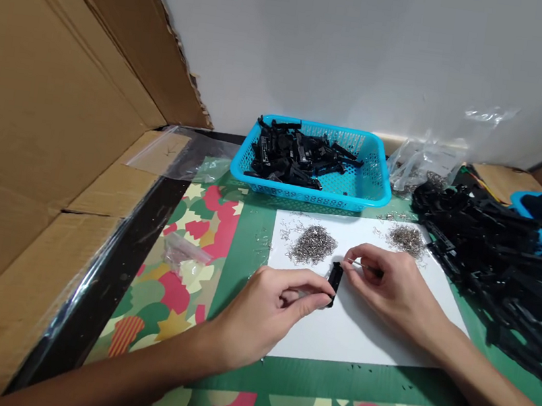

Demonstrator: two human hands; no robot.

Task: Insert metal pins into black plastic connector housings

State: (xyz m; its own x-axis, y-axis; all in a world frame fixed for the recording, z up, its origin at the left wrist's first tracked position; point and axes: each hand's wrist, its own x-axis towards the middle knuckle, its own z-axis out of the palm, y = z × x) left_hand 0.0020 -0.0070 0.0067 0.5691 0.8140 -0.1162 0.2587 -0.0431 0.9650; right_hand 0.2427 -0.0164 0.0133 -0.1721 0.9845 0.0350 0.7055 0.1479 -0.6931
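Observation:
My left hand (pixel 269 313) pinches the lower end of a small, narrow black plastic part (pixel 335 279) between thumb and fingers, over a white sheet of paper (pixel 358 334). At the part's upper end, my right hand (pixel 397 289) is closed around a thin metal tool (pixel 359 264), whose exact kind I cannot make out. Just beyond my hands lies a heap of tiny metal pieces (pixel 314 245), perhaps springs or pins. A second, smaller heap of tiny metal pieces (pixel 405 239) sits at the paper's far right.
A blue basket (pixel 382 194) of black plastic parts stands at the back. To the right, black parts (pixel 483 257) are piled beside another blue basket (pixel 526 200). Clear plastic bags (pixel 429 158) lie behind them. Cardboard (pixel 54 101) walls off the left side.

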